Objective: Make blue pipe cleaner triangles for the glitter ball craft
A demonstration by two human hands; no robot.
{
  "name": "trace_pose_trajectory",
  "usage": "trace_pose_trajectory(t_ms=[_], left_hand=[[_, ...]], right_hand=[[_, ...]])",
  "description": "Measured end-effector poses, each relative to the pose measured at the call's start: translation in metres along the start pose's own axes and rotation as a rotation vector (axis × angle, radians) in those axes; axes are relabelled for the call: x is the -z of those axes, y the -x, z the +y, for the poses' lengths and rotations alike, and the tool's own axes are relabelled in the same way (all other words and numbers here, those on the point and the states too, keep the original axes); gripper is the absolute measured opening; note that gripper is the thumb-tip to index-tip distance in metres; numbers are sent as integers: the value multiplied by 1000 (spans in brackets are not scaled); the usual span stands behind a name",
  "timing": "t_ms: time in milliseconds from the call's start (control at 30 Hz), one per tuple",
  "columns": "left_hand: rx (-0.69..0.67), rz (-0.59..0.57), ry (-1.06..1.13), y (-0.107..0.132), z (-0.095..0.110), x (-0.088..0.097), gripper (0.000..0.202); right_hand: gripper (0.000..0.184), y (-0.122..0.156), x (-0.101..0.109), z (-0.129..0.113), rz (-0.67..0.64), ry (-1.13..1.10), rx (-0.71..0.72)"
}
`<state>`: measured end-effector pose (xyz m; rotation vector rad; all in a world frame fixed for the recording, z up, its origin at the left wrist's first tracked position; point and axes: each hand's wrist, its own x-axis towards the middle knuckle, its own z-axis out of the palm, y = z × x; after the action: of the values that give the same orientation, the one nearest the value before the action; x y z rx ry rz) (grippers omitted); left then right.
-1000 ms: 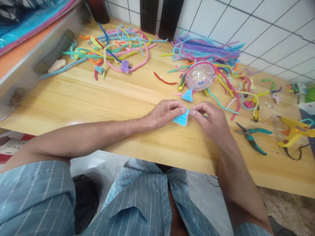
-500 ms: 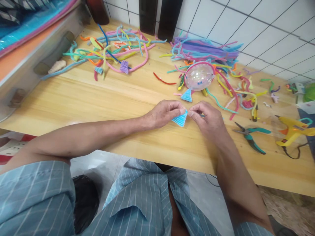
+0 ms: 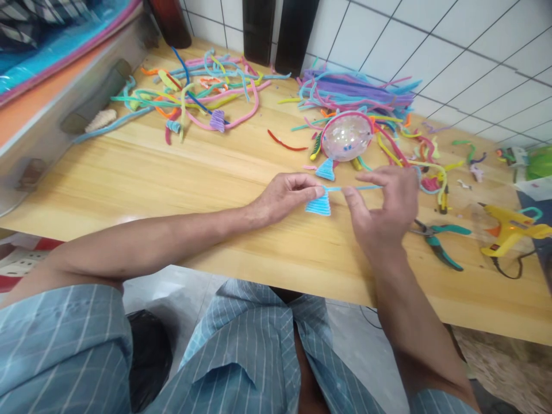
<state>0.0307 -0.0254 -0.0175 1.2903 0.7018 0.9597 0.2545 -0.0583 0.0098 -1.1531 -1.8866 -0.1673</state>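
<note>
My left hand (image 3: 290,197) pinches a blue pipe cleaner folded into a ridged, flared piece (image 3: 318,205) just above the table. From its top a straight blue tail (image 3: 351,188) runs right toward my right hand (image 3: 385,207). The thumb and fingers of that hand are apart, with the tail passing between them, and I see no grip on it. A second flared blue piece (image 3: 325,169) lies a little farther back, beside a clear round ball with a pink rim (image 3: 347,137) and sparkly bits inside.
Loose coloured pipe cleaners (image 3: 215,86) are strewn at the back left, and a purple and blue bundle (image 3: 357,89) lies by the tiled wall. Teal-handled pliers (image 3: 444,241) and a yellow glue gun (image 3: 504,227) rest on the right. A plastic bin (image 3: 86,109) stands at the left.
My right hand has opened and moved right, away from the left hand, uncovering the straight blue tail. The folded piece has turned slightly in my left hand.
</note>
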Motion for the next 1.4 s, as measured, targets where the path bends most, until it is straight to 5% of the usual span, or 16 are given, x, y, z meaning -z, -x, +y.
trace_pose_trajectory(t_ms=[633, 900, 1400], left_hand=[[-366, 62, -155, 4, 5, -4, 43], [-299, 84, -206, 7, 10, -3, 49], [-257, -20, -75, 5, 12, -4, 57]], right_hand=[[9, 1, -2, -29, 27, 148, 213], [12, 3, 1, -32, -62, 53, 67], [16, -4, 7, -31, -74, -104, 130]])
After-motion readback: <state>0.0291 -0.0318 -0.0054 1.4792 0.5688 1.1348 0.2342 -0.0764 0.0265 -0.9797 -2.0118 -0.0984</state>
